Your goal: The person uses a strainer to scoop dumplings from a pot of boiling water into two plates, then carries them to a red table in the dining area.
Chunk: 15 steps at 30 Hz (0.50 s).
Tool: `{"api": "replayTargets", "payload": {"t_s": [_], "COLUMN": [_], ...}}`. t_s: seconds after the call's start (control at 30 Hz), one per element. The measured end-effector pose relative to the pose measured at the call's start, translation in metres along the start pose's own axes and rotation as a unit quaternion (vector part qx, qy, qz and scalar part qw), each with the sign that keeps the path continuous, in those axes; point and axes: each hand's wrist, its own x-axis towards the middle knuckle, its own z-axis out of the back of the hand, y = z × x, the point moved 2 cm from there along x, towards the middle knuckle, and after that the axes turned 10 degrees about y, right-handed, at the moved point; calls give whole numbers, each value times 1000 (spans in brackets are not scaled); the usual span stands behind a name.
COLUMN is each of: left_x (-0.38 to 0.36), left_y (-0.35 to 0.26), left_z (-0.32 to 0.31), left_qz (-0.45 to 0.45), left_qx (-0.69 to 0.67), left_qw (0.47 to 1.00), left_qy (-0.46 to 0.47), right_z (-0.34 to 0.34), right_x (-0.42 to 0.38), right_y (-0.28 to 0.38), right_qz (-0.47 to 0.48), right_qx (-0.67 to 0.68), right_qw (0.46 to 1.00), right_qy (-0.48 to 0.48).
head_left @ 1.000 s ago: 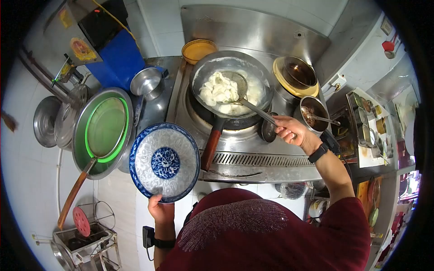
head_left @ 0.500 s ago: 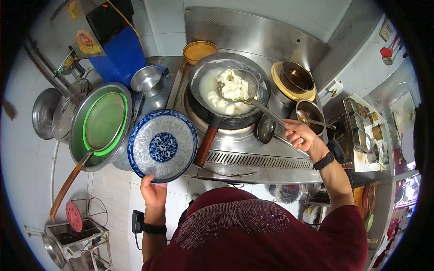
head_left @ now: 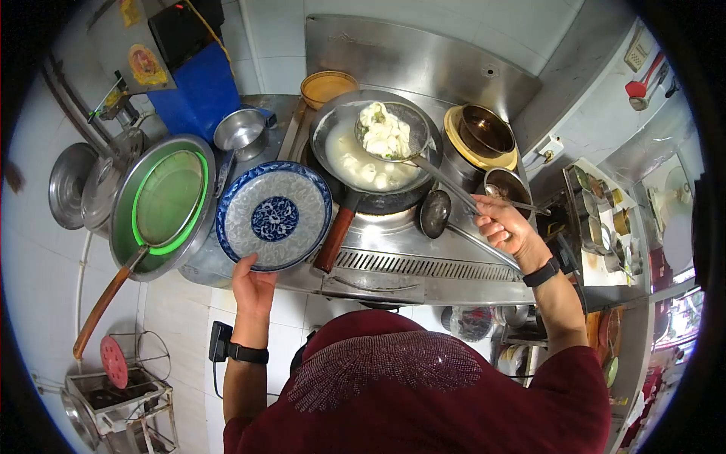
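My left hand (head_left: 253, 291) grips the near rim of a blue-and-white patterned plate (head_left: 306, 227), thumb on top, fingers partly hidden underneath. The plate's face is bare and it sits just left of the wok. In my right hand (head_left: 505, 227) is the long metal handle of a mesh strainer (head_left: 420, 136). White dumplings (head_left: 384, 133) are heaped in the strainer over the wok (head_left: 333, 102). More dumplings (head_left: 370, 172) float in cloudy liquid below. The wok's wooden handle (head_left: 334, 240) points toward me. Below my right hand, a ladle (head_left: 435, 214) lies on the stove.
A metal basin (head_left: 121, 234) with a green-rimmed sieve (head_left: 172, 200) stands at left, beside a small saucepan (head_left: 240, 135). A brown bowl (head_left: 329, 87) sits behind the wok. Dark pots (head_left: 488, 130) and seasoning containers (head_left: 597, 227) are at right.
My left hand has carried the plate forward, farther over the stove's left side. The strainer with its dumplings has risen slightly. The view has shifted a little.
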Motion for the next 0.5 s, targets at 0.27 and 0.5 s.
{"api": "replayTargets", "payload": {"t_s": [0.27, 0.5], "left_x": [-3, -6], "left_y": [1, -1], "left_z": [-1, 3], "left_qz": [4, 3], "left_qx": [-9, -9], "left_qw": [1000, 1000], "left_qy": [14, 9], "right_z": [-2, -5], "right_x": [0, -4], "right_y": [-17, -16], "right_qz": [-37, -26], "right_qx": [8, 11], "right_qw": [999, 999], "right_qy": [-19, -21]}}
